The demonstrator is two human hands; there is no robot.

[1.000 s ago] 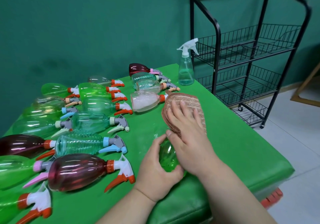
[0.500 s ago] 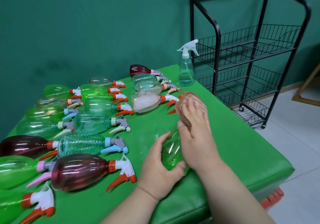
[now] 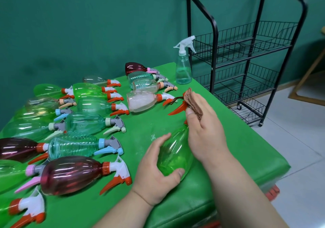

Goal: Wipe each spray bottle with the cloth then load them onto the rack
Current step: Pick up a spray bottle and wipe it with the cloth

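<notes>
Cloth (image 3: 193, 102) farther up, at bottle (image 3: 174, 152) nozzle

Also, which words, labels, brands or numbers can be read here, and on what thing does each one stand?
None can be read. The green bottle held by the left hand, the other spray bottles on the table, the upright clear bottle, the cloth in the right hand and the black rack all show no label, print, number or sign.
</notes>
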